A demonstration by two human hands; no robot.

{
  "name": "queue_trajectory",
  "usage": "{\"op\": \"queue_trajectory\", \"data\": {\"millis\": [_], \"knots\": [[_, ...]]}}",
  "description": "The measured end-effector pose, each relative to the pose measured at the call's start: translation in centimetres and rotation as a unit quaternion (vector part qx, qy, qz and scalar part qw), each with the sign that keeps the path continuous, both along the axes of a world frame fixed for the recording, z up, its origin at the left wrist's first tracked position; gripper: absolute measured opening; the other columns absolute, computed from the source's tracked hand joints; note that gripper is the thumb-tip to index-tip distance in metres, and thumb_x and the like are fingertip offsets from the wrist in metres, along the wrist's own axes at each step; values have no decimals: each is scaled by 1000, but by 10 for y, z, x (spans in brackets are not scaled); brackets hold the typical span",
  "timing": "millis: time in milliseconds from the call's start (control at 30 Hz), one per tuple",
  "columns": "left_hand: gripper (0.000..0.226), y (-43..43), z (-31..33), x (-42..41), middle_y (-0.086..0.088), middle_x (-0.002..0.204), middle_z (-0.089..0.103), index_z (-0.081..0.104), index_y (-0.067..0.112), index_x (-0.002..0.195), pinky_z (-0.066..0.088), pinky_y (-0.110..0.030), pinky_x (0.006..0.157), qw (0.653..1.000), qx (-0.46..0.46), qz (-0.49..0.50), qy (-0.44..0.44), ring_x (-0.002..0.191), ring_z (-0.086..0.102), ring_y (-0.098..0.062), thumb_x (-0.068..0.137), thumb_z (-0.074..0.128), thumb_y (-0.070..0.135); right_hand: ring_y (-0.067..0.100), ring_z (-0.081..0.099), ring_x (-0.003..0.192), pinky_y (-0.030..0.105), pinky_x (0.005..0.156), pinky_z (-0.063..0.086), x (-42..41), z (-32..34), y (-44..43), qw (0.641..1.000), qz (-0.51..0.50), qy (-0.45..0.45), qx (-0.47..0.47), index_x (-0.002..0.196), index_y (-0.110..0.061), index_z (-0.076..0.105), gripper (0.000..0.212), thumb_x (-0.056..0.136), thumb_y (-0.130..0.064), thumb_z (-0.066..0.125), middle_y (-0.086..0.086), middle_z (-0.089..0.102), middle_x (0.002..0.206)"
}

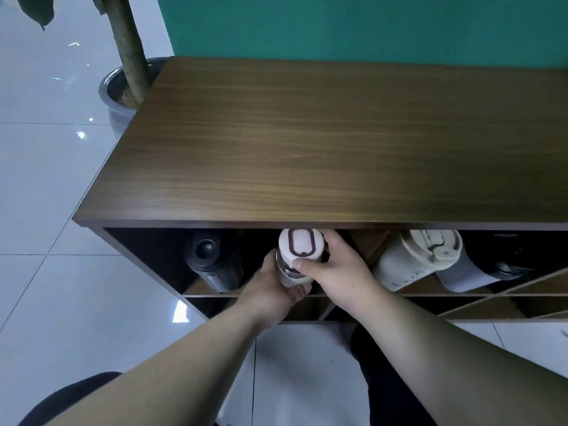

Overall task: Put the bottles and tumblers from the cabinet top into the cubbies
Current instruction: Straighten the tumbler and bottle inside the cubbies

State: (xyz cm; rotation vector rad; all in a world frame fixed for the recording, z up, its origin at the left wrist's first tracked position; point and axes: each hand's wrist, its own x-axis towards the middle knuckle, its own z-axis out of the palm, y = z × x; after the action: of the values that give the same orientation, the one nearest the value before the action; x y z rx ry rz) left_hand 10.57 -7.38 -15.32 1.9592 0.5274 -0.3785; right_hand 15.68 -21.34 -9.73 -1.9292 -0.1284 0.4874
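A clear bottle with a white lid [299,247] stands at the mouth of the top left cubby, just under the wooden cabinet top [307,142]. My left hand [270,290] cups its base from below and my right hand [338,269] grips its lid and right side. In the same cubby, to the left, stands a dark grey bottle [212,259]. The cubby to the right holds a cream tumbler [418,256] and a grey-and-black tumbler [479,269], both leaning.
A lower row of cubbies [307,309] runs beneath, its contents in shadow. A potted plant [123,87] stands at the cabinet's left rear corner. A green wall rises behind the cabinet. White floor tiles lie to the left and below.
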Motion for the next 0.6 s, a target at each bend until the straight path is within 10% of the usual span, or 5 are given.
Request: {"op": "queue_trajectory", "data": {"millis": [600], "knots": [[78,1,4,1,9,136,63,37,36,147,49,-36,106,1000,6,-22,-11,122,61,-13,82,77,53,-11,66,89,4,65,47,-2,-1,-1,1000,0,-4,3,98,-43,60,38,84,-12,77,-18,73,101]]}}
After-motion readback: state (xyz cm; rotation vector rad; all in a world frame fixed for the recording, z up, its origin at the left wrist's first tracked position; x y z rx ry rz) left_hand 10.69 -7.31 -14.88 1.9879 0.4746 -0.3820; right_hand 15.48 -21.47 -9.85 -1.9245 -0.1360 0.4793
